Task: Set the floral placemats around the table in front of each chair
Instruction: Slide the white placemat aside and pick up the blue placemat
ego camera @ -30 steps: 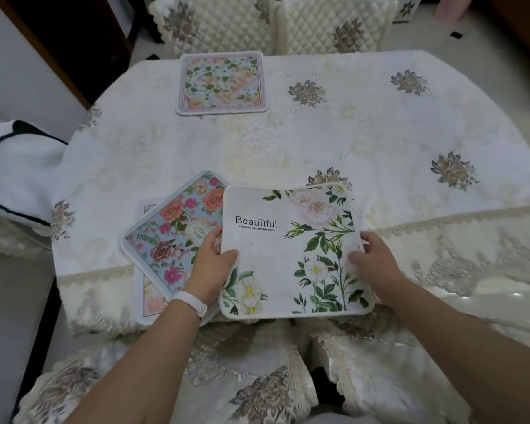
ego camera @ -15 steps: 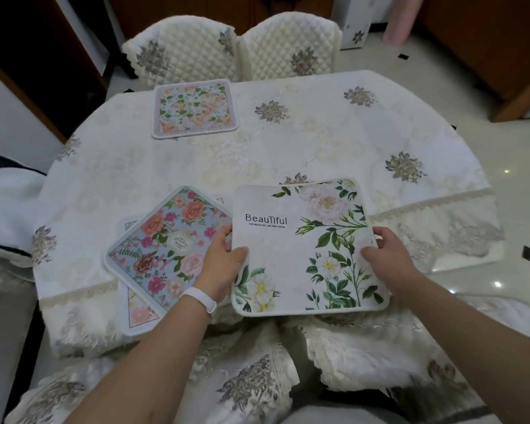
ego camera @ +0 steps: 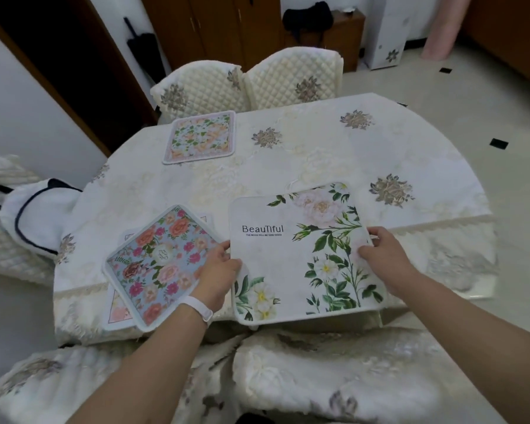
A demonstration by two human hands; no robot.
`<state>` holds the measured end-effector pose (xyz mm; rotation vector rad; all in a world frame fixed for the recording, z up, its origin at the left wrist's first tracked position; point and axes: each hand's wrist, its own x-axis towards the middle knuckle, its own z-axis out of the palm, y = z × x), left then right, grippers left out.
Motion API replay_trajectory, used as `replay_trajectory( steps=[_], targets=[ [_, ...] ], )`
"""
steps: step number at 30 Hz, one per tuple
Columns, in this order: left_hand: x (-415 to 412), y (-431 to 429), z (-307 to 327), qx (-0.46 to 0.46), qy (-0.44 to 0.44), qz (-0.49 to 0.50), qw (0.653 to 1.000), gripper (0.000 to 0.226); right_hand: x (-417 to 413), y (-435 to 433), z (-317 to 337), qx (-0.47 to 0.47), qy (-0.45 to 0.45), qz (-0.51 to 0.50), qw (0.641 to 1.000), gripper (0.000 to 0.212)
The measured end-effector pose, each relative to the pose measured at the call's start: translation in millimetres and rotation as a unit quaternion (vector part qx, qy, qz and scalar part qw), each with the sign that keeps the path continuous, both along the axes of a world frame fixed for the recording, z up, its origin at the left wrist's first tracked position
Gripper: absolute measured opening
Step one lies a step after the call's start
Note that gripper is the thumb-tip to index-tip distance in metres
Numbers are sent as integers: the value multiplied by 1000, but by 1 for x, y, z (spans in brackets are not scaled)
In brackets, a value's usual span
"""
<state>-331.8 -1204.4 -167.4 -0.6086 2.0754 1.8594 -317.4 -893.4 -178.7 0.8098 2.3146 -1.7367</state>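
I hold a white placemat (ego camera: 291, 264) printed with green leaves, pale flowers and the word "Beautiful" at the near edge of the table. My left hand (ego camera: 216, 270) grips its left edge and my right hand (ego camera: 383, 255) grips its right edge. To its left lies a blue placemat (ego camera: 159, 264) with pink and orange flowers, turned at an angle on top of another mat (ego camera: 118, 310) that mostly hides beneath it. A pink-bordered floral placemat (ego camera: 201, 137) lies flat at the far side, in front of the left far chair (ego camera: 201, 87).
The table (ego camera: 318, 166) wears a cream embroidered cloth. A second quilted chair (ego camera: 294, 76) stands at the far side, and two covered chairs (ego camera: 334, 371) sit just below my arms. A white bag with dark trim (ego camera: 40, 212) rests on the left. Tiled floor lies to the right.
The view has tilted up and back, showing more of the room. Both hands still hold the white placemat at the near edge, shifted slightly right relative to the blue mat.
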Motion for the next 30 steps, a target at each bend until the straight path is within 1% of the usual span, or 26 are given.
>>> replay_trajectory(
  steps=[6,10,14,22,30],
  targets=[
    [3,60,2,-31,-4,58,998,40,-12,51,1,-22,-2,31,999,29],
    [2,94,4,-53,-4,67,996,41,-14,82,-4,-37,-12,39,999,29],
    [0,115,0,-55,-9,63,996,43,-13,104,-7,-42,-18,32,998,28],
    [-11,124,-11,-46,-8,47,998,41,-9,109,-23,-40,-36,9,999,28],
    [-20,106,-48,-64,-32,46,996,38,-17,95,-47,24,-64,43,997,24]
  ],
)
